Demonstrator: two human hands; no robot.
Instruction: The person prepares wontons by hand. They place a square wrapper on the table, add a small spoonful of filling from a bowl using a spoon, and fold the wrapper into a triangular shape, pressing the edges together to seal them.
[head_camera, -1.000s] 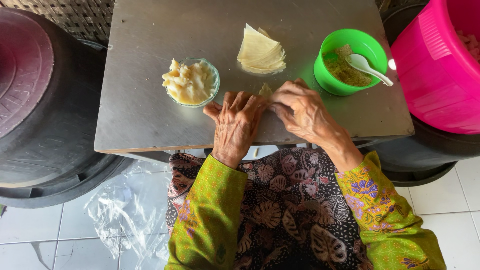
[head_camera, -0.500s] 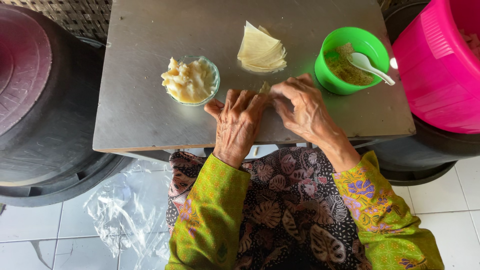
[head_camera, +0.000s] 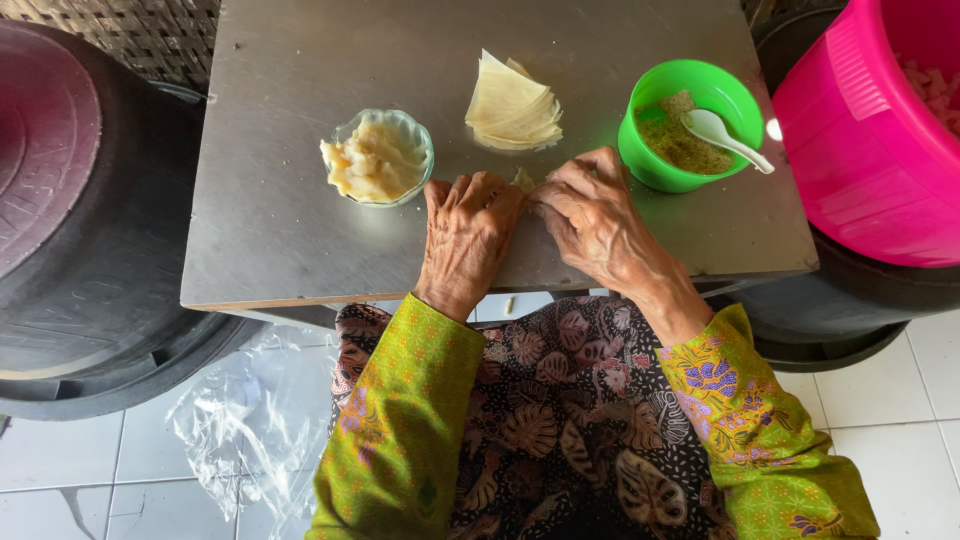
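My left hand (head_camera: 468, 238) and my right hand (head_camera: 592, 215) lie together on a grey metal table (head_camera: 270, 240), fingers curled over a small pale wrapper piece (head_camera: 522, 180) that shows only between the fingertips. Just beyond the hands lies a stack of triangular pale wrappers (head_camera: 512, 105). A glass bowl (head_camera: 378, 158) with pale yellow filling sits left of the hands. To the right stands a green bowl (head_camera: 690, 125) of greenish crumbly filling with a white spoon (head_camera: 722, 135) in it.
A pink plastic tub (head_camera: 868, 140) stands at the right on a dark container. A large dark drum with a reddish lid (head_camera: 60, 200) is at the left. Crumpled clear plastic (head_camera: 240, 420) lies on the white tiled floor. Woven matting (head_camera: 140, 30) is behind.
Both hands stay at the same spot on the table, with only slight finger movement over the wrapper. The bowls and the stack have not moved.
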